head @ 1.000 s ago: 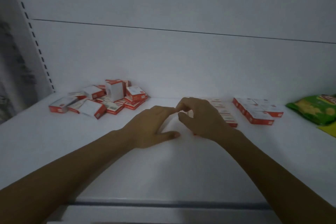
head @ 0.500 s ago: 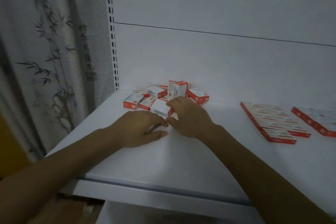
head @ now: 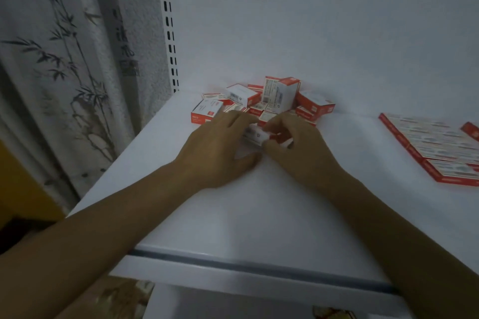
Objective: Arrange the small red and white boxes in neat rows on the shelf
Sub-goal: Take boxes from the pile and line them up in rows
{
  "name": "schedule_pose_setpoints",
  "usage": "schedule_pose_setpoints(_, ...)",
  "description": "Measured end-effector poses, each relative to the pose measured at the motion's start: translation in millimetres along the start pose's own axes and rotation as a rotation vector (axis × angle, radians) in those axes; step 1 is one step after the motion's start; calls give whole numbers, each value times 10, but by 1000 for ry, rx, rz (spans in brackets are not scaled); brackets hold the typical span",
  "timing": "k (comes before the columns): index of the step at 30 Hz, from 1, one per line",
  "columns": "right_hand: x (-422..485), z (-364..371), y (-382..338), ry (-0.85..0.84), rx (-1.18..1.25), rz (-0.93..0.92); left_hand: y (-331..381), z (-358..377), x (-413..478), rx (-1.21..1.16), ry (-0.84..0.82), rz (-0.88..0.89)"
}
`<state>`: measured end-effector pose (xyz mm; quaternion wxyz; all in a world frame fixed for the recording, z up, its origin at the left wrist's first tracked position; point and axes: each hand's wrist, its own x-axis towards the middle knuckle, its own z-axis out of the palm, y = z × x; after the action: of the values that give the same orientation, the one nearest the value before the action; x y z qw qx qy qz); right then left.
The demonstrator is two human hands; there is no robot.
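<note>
Right now both hands are meeting at the near edge of the loose pile of boxes (head: 261,103) at the back left of the shelf (head: 246,215). A small box (head: 255,134) is sitting between them, white face up. Its long axis is running roughly left to right, right end dipping slightly toward the person; motion blur is hiding the print.

The right hand (head: 298,147) is curling its fingers and pinching the box's right end against the thumb. The left hand (head: 217,147) is laying its fingers together over the left end, thumb stretching along the near side; gripping or only pressing, cannot tell.

In the pile one upright box (head: 281,93) is standing on end, long axis vertical, and the others are lying flat at mixed angles. The neat row (head: 435,147) is lying flat at right, well apart from the hands, its line running from back left to front right. A curtain (head: 64,59) with bamboo print is hanging left of the shelf.

Against half a second ago, the hands are sitting further in, right at the pile. The left hand, then resting flat on the shelf short of the boxes, is now on the box. The view is tilting lower and sitting closer, so the second neat group is cropped to a red corner.
</note>
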<state>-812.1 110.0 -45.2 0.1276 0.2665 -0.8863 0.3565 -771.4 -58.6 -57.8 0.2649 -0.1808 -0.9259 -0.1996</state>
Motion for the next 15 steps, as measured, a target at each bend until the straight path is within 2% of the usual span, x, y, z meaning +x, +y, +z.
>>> schedule_pose_setpoints(3, 35, 1, -55, 5, 226, 125, -18, -9, 11, 6, 16, -3)
schedule_pose_setpoints(8, 73, -2, -62, -30, 311, 197, -66, 28, 57, -77, -30, -74)
schedule_pose_setpoints(11, 70, 16, -67, -34, 284, 177, -106, 26, 68, -136, -32, -78)
schedule_pose_setpoints(15, 50, 13, -44, -34, 59, 44, -125, 16, 79, -164, -41, -72)
